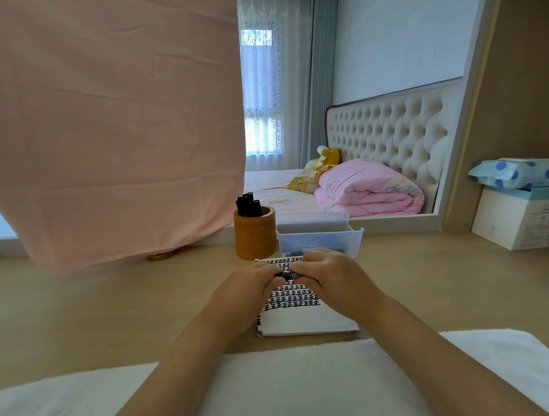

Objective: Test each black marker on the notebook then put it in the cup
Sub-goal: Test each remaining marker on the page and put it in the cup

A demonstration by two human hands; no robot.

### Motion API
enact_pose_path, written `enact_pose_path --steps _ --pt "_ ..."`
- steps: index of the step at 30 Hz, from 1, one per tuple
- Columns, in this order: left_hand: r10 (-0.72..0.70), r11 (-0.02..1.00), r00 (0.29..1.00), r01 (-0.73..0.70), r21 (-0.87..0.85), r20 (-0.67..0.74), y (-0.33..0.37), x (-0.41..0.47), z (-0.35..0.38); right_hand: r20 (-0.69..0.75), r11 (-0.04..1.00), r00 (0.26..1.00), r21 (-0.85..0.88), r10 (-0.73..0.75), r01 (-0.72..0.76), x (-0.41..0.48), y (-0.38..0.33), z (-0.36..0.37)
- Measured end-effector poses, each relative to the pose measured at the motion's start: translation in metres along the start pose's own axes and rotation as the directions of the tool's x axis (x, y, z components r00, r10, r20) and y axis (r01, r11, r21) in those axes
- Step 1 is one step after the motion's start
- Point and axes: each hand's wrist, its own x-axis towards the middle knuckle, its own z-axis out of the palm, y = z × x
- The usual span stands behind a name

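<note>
Black markers, notebook and cup on a tan desk

One black marker (287, 274) lies level above the notebook (303, 313), a white pad banded with black pattern, lying flat. Behind it to the left stands the brown cylindrical cup (255, 237), upright, holding several black markers (248, 204).

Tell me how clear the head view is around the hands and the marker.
Head view: wide-angle bending at the edges; soft daylight, no glare; both hands hide most of the marker over the notebook; pink cloth blurs at its lower edge.
</note>
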Motion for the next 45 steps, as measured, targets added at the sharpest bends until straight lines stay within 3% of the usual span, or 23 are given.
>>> enact_pose_path --steps 6,11,15,18,22,29,35,42,45 --pt "0.091 0.99 0.996 -0.09 0.105 -0.001 -0.015 0.0 0.003 0.26 0.917 0.95 0.308 0.173 -0.251 0.003 -0.007 -0.001" --pt "-0.004 0.999 1.0 0.004 0.043 0.015 -0.008 0.002 0.003 0.114 0.976 0.988 0.178 0.109 -0.128 0.001 -0.003 -0.002" --pt "-0.069 0.997 0.994 0.07 -0.012 0.08 -0.007 0.002 0.002 0.091 0.987 0.992 0.125 0.09 -0.101 0.002 -0.006 -0.003" --pt "-0.044 0.999 0.999 0.043 -0.006 -0.019 -0.021 -0.002 -0.004 0.184 0.936 0.96 0.246 0.209 -0.251 0.0 -0.003 -0.008" --pt "-0.175 0.985 0.974 0.172 -0.033 -0.142 -0.048 -0.011 -0.012 0.241 0.841 0.904 0.34 0.354 -0.42 -0.01 0.012 -0.015" --pt "-0.429 0.898 0.903 0.43 0.095 -0.036 -0.061 -0.014 0.007 0.26 0.783 0.864 0.368 0.43 -0.501 -0.012 0.019 -0.004" --pt "-0.43 0.893 0.902 0.43 0.131 -0.028 -0.07 -0.011 0.012 0.252 0.74 0.861 0.441 0.441 -0.508 -0.017 0.016 -0.005" --pt "-0.396 0.91 0.915 0.402 0.103 -0.071 -0.057 -0.006 0.008 0.266 0.547 0.82 0.635 0.507 -0.545 -0.022 0.019 -0.007" --pt "-0.267 0.961 0.959 0.272 0.042 -0.096 -0.028 0.001 0.0 0.309 0.413 0.792 0.721 0.527 -0.556 -0.022 0.025 -0.008"
